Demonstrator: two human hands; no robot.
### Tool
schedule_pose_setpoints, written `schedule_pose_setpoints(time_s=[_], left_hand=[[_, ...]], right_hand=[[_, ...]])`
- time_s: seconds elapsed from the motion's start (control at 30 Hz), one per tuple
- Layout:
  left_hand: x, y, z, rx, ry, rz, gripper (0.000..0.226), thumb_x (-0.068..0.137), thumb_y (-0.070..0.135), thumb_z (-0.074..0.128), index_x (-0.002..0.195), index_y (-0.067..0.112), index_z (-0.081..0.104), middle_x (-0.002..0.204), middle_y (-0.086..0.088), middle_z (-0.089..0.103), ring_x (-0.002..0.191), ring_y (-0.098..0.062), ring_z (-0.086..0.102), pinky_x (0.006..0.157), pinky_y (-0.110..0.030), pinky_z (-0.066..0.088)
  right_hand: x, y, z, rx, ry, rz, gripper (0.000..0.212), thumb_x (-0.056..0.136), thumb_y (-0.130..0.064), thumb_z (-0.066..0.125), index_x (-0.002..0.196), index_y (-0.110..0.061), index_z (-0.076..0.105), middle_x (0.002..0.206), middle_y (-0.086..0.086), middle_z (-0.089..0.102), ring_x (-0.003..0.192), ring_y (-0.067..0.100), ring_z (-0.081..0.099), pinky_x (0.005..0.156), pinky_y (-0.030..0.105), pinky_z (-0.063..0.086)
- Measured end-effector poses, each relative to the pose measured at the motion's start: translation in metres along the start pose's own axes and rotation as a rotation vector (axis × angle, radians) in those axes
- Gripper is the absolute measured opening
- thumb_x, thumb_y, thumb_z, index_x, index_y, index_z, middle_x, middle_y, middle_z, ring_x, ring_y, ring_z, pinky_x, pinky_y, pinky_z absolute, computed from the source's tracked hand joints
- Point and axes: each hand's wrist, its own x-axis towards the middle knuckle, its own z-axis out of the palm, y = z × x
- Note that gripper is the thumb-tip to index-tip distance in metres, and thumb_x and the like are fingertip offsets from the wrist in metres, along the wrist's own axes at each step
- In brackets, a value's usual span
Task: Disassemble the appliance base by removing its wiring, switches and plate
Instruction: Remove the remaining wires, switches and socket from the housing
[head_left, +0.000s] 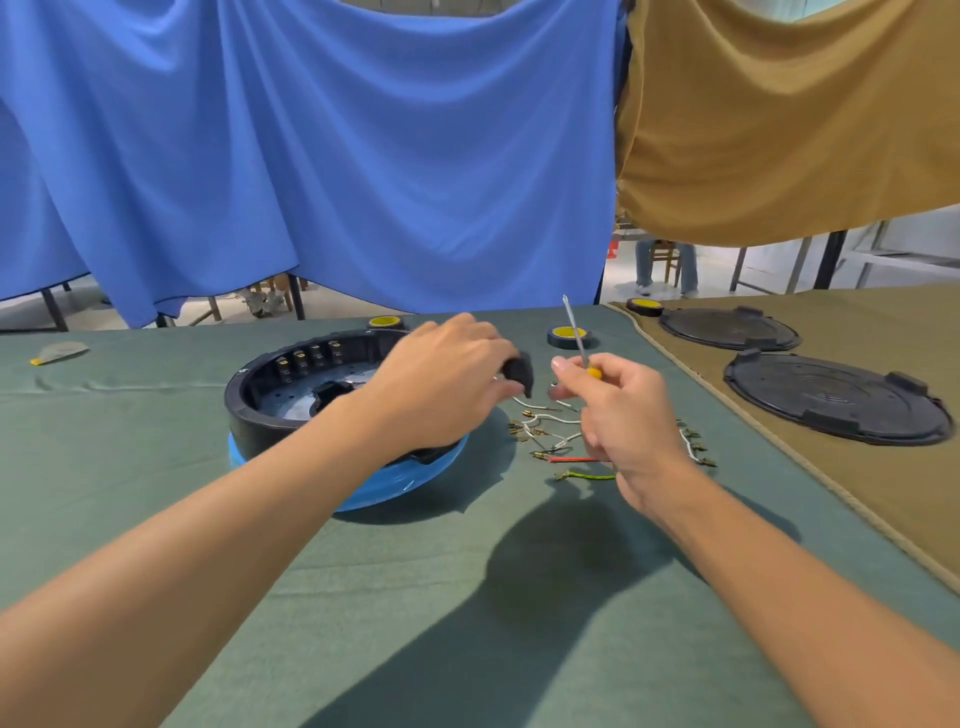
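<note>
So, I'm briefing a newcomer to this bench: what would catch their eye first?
Probably the hands at centre: the left hand grips a small black part beside the round black-and-blue appliance base, and the right hand holds a yellow-handled screwdriver tip up. Then the loose wires on the green cloth under them, and two black round covers on the tan cloth at right.

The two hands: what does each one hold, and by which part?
The left hand grips a small black part by one end. The right hand holds a screwdriver by its yellow handle.
</note>
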Motion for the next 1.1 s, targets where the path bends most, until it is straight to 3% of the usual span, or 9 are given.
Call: schedule_pose_setpoints(time_s=[0.1, 0.23, 0.4, 0.53, 0.63, 0.7, 0.8, 0.97, 1.1], left_hand=[[-0.002, 0.006, 0.008, -0.052, -0.043, 0.087, 0.033, 0.099, 0.041, 0.044, 0.123, 0.022, 0.058, 0.121, 0.006, 0.058, 0.112, -0.018, 0.046, 0.093, -0.037, 0.039], [-0.004, 0.009, 0.017, -0.139, -0.045, 0.114, 0.035, 0.099, 0.040, 0.045, 0.128, 0.025, 0.056, 0.124, 0.007, 0.058, 0.111, -0.016, 0.046, 0.093, -0.038, 0.040], [-0.007, -0.007, 0.030, 0.063, 0.002, -0.014, 0.048, 0.098, 0.054, 0.036, 0.132, 0.023, 0.049, 0.129, 0.007, 0.056, 0.119, -0.017, 0.046, 0.093, -0.034, 0.037], [-0.011, -0.023, 0.038, 0.116, -0.034, -0.069, 0.043, 0.099, 0.049, 0.035, 0.122, 0.022, 0.059, 0.126, 0.008, 0.057, 0.120, -0.017, 0.044, 0.095, -0.034, 0.037], [-0.019, -0.023, 0.045, 0.166, -0.004, -0.043, 0.039, 0.100, 0.044, 0.032, 0.108, 0.025, 0.065, 0.120, 0.011, 0.058, 0.114, -0.017, 0.045, 0.088, -0.032, 0.038], [-0.021, -0.023, 0.046, 0.172, 0.052, -0.026, 0.036, 0.100, 0.039, 0.034, 0.101, 0.024, 0.067, 0.113, 0.011, 0.061, 0.108, -0.018, 0.048, 0.084, -0.034, 0.039], [-0.023, -0.023, 0.044, 0.141, 0.090, -0.035, 0.034, 0.099, 0.035, 0.037, 0.098, 0.022, 0.068, 0.110, 0.009, 0.063, 0.104, -0.020, 0.051, 0.082, -0.036, 0.041], [-0.025, -0.022, 0.043, 0.138, 0.091, -0.045, 0.035, 0.100, 0.032, 0.030, 0.095, 0.023, 0.064, 0.101, 0.009, 0.061, 0.102, -0.017, 0.052, 0.081, -0.034, 0.042], [-0.029, -0.024, 0.038, 0.097, 0.132, -0.090, 0.031, 0.098, 0.025, 0.030, 0.082, 0.019, 0.056, 0.087, 0.005, 0.054, 0.090, -0.018, 0.054, 0.075, -0.034, 0.043]], right_hand=[[0.000, 0.000, -0.004, 0.107, -0.147, 0.101, 0.013, 0.090, -0.022, 0.067, 0.086, -0.010, 0.065, 0.075, 0.017, 0.056, 0.036, 0.011, 0.025, 0.036, 0.015, 0.019], [0.002, 0.003, -0.008, 0.171, -0.285, 0.208, 0.008, 0.089, -0.010, 0.065, 0.096, -0.006, 0.063, 0.069, 0.011, 0.049, 0.040, 0.011, 0.023, 0.037, 0.016, 0.016], [0.019, 0.003, -0.026, 0.088, -0.094, 0.179, 0.020, 0.080, -0.003, 0.074, 0.097, -0.002, 0.062, 0.066, 0.005, 0.056, 0.034, 0.006, 0.027, 0.032, 0.015, 0.019], [0.030, 0.003, -0.055, -0.253, 0.000, 0.114, 0.022, 0.075, -0.007, 0.080, 0.083, -0.010, 0.061, 0.071, 0.008, 0.057, 0.029, 0.001, 0.037, 0.030, 0.013, 0.026], [0.026, -0.006, -0.070, -0.524, -0.225, 0.126, 0.025, 0.071, -0.019, 0.085, 0.087, -0.012, 0.066, 0.070, 0.004, 0.059, 0.044, 0.006, 0.041, 0.043, 0.022, 0.031], [0.020, -0.017, -0.068, -0.692, -0.424, 0.042, 0.027, 0.066, -0.024, 0.087, 0.085, -0.018, 0.069, 0.076, 0.002, 0.067, 0.057, 0.007, 0.054, 0.054, 0.027, 0.040], [0.007, -0.027, -0.050, -0.791, -0.636, -0.096, 0.028, 0.063, -0.028, 0.090, 0.081, -0.027, 0.069, 0.082, -0.004, 0.069, 0.074, 0.010, 0.062, 0.063, 0.019, 0.046], [-0.006, -0.014, -0.023, -0.980, -0.709, -0.239, 0.024, 0.066, -0.033, 0.087, 0.083, -0.032, 0.070, 0.089, -0.010, 0.064, 0.086, 0.008, 0.057, 0.067, 0.014, 0.042], [-0.005, -0.014, -0.027, -0.984, -0.723, -0.166, 0.030, 0.066, -0.035, 0.086, 0.093, -0.035, 0.072, 0.093, -0.014, 0.062, 0.090, 0.004, 0.055, 0.067, 0.012, 0.040]])
